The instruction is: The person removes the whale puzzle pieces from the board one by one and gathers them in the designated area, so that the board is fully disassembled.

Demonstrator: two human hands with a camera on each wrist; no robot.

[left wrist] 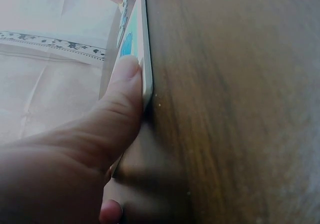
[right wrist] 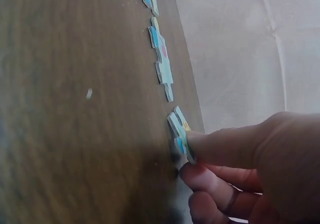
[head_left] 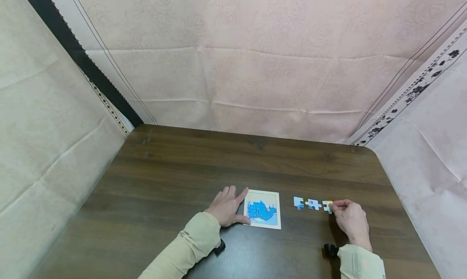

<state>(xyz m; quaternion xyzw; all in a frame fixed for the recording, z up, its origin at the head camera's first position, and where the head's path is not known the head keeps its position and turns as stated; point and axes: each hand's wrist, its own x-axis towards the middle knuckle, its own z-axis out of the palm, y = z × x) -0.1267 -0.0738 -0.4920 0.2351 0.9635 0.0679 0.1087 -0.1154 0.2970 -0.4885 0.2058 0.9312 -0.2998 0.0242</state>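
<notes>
A square, pale-framed jigsaw puzzle board [head_left: 261,193] with a blue whale picture lies on the table. My left hand [head_left: 228,207] rests at its left side, thumb and index finger spread to the two left corners. In the left wrist view the thumb [left wrist: 125,73] lies on the board's rim. Right of the board, three jigsaw pieces form a row: a left piece [head_left: 298,202], a middle piece [head_left: 313,204] and a right piece [right wrist: 179,129]. My right hand [head_left: 351,220] pinches the right piece by its outer edge, thumb on top; its far end shows, slightly tilted.
The dark wooden table [head_left: 175,161] has rounded far corners. Pale patterned cloth [head_left: 255,68] hangs behind it and along both sides. Black wrist devices sit under both cuffs, the right one [head_left: 330,250] close to the tabletop.
</notes>
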